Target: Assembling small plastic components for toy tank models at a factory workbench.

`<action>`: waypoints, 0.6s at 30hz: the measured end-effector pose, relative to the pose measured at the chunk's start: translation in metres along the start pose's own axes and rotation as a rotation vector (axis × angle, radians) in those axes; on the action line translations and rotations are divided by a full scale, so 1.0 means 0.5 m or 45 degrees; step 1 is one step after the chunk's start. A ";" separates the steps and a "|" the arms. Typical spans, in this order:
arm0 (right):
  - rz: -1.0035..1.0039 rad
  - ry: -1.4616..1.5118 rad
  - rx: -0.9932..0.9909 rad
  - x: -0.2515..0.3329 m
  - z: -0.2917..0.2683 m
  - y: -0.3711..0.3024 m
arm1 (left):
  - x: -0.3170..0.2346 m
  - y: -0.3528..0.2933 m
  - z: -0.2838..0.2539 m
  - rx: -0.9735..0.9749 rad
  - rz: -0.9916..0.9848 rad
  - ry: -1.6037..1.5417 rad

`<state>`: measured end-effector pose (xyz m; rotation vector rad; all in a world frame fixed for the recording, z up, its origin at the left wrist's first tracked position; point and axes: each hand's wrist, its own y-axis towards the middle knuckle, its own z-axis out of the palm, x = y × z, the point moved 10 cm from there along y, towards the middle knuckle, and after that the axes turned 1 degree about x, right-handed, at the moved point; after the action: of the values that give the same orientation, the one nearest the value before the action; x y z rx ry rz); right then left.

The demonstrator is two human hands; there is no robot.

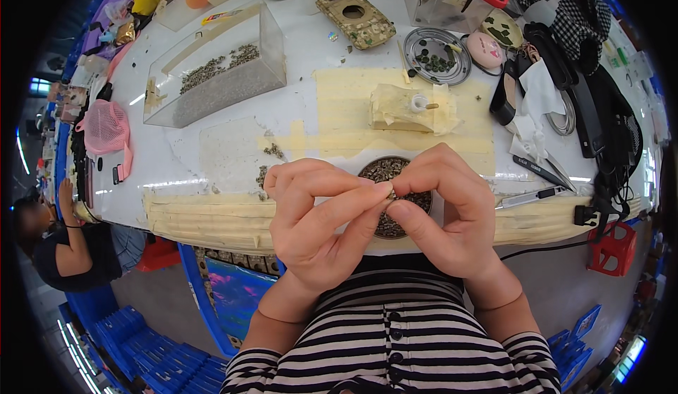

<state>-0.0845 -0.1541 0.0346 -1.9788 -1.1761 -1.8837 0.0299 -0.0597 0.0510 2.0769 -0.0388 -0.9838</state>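
Observation:
My left hand [321, 217] and my right hand [452, 210] meet at the fingertips, both closed in a pinch. Between them is a tiny pale tan part [390, 192], mostly covered by the fingers, so its exact kind does not show. Directly beneath the hands a round dish [385, 170] is filled with many small brownish-grey pieces; the fingers hide part of it. Beyond the dish stands a tape-covered block [395, 116] with a small white cup-like piece [419, 103] and a thin brown stick in it. A camouflage-patterned model tank hull [357, 18] with a round hole lies farther back.
A clear open box [212, 97] with small grey parts stands at the back left, near a pink mesh basket [104, 127]. Right of the block are a round tray [436, 56] of dark green pieces, tweezers [542, 172] and a utility knife [533, 197]. Another person [70, 249] sits at the left.

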 end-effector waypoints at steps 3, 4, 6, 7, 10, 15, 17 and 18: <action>-0.059 -0.065 -0.069 0.010 -0.016 -0.003 | 0.001 -0.001 -0.001 -0.010 0.000 0.034; -0.128 -0.102 -0.056 0.024 -0.017 -0.002 | 0.001 -0.001 -0.001 -0.015 0.003 0.051; -0.266 -0.177 -0.032 0.057 -0.017 -0.002 | 0.002 0.001 0.000 -0.014 -0.015 0.051; -0.298 -0.225 -0.030 0.062 -0.015 -0.001 | 0.003 0.001 0.000 -0.013 -0.023 0.051; -0.330 -0.319 -0.055 0.064 -0.013 0.000 | 0.002 0.000 -0.003 -0.026 -0.018 0.050; -0.083 -0.247 -0.114 0.020 -0.014 -0.004 | 0.006 -0.002 -0.003 -0.021 -0.030 -0.003; -0.074 -0.189 -0.071 0.017 -0.006 0.000 | 0.003 0.001 -0.002 -0.007 -0.017 -0.002; -0.070 -0.162 -0.049 0.015 -0.004 0.001 | 0.002 0.002 0.000 0.001 -0.008 0.004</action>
<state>-0.0863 -0.1525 0.0420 -2.1361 -1.2486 -1.8430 0.0309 -0.0607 0.0508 2.0801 -0.0312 -0.9840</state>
